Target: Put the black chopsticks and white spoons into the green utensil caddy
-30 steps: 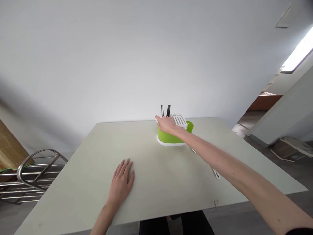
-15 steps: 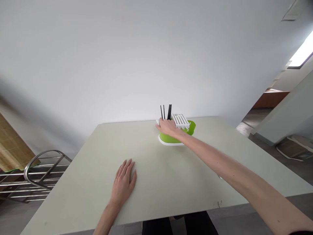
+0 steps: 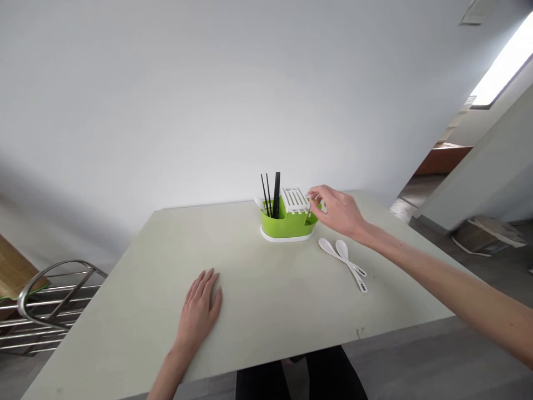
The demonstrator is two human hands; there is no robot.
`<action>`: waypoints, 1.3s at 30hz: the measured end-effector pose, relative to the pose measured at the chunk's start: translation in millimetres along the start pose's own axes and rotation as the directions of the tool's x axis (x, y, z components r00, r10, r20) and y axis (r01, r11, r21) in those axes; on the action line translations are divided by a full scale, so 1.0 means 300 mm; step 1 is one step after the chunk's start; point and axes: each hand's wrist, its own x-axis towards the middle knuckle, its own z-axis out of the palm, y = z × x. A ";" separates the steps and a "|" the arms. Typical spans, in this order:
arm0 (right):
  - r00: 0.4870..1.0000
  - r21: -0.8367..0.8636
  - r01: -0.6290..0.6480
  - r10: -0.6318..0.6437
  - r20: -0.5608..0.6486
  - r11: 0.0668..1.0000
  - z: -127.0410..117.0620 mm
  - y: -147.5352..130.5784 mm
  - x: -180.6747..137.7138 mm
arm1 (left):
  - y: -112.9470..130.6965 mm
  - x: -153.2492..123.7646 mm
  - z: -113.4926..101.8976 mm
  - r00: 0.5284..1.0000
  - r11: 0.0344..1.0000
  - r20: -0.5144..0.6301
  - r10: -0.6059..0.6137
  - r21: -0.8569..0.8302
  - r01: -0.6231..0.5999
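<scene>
My left hand (image 3: 197,309) lies flat on the table, fingers stretched out and holding nothing. My right hand (image 3: 338,210) hovers at the right end of a green cutlery holder (image 3: 287,226) with a white base, fingers bent and apart from the thumb, nothing visible between them. In the holder's left part stand several black chopsticks (image 3: 276,194), and a white spoon (image 3: 259,203) leans there with its bowl up. A white slotted rack (image 3: 295,199) covers the middle. Two white spoons (image 3: 342,256) lie crossed on the table below my right hand.
The pale table (image 3: 258,311) meets a white wall (image 3: 208,100) at its back edge. A metal rack (image 3: 54,303) stands off the table's left side. On the floor to the right is a greyish box-like object (image 3: 485,236).
My right hand has left the holder's chopstick end and moved right to its other end. The two crossed spoons, previously behind my forearm, now show. My left hand stays flat; the view shifted slightly.
</scene>
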 end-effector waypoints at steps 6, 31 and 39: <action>0.929 -0.057 -0.224 0.231 0.291 0.973 0.047 0.241 -0.162 | 0.006 0.012 -0.006 1.000 1.000 0.012 0.008 0.002 -0.008; 0.749 -0.212 -0.160 0.258 0.610 0.964 0.301 0.235 -0.303 | 0.003 0.002 -0.009 1.000 1.000 0.013 0.001 0.030 -0.001; 0.782 -0.239 -0.015 0.160 0.602 0.971 0.268 0.135 -0.261 | -0.011 -0.007 0.001 1.000 1.000 -0.009 0.005 0.031 -0.005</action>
